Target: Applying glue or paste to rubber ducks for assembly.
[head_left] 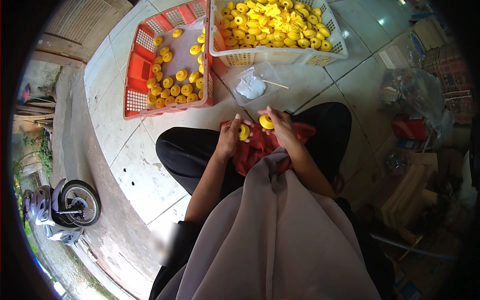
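Observation:
I sit cross-legged on a tiled floor. My left hand (230, 136) holds a small yellow wheel-shaped plastic part (244, 132). My right hand (280, 125) grips another yellow round part (266, 121) between its fingertips. The two parts are close together but apart, above a red cloth (260, 147) lying on my lap. Just beyond my hands a clear plastic tub (272, 75) holds white paste (250, 86) and a thin stick (276, 84).
A red crate (137, 70) at the left holds several finished yellow parts. A white crate (280, 56) ahead is heaped with yellow parts. Bags, boxes and wood pieces (415, 145) clutter the right. A scooter wheel (79, 202) stands lower left beyond the step.

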A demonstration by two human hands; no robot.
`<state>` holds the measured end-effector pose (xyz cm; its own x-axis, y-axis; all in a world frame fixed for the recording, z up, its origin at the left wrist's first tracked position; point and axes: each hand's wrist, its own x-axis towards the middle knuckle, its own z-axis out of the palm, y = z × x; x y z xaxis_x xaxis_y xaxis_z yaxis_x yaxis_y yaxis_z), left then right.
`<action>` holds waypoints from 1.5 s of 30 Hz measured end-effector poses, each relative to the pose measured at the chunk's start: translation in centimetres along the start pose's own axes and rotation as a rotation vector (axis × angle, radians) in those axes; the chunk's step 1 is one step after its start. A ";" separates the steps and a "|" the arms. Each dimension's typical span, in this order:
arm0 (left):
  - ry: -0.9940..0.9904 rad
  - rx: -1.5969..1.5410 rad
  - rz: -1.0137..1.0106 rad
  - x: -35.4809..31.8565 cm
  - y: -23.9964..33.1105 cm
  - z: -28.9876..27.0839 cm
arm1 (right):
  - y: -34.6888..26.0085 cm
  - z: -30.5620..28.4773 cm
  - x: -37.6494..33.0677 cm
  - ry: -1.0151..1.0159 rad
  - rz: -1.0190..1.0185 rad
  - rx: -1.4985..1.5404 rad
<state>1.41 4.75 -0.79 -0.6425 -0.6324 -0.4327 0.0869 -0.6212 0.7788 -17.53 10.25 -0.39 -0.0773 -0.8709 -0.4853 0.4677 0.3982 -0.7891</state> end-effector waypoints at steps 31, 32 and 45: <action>-0.033 0.066 0.142 -0.7 -0.6 2.9 | 0.0 0.6 -1.4 0.106 -0.054 0.105; -0.004 -0.054 0.116 -0.9 -0.4 3.0 | 0.2 -0.1 -1.3 0.030 0.003 0.221; 0.090 -0.290 0.142 -1.1 0.6 2.5 | 0.5 0.3 -1.5 -0.046 0.046 0.246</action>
<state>0.27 6.29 1.30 -0.5401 -0.7522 -0.3774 0.3924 -0.6218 0.6778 -16.86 11.65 0.02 -0.0139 -0.8678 -0.4966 0.6700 0.3606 -0.6489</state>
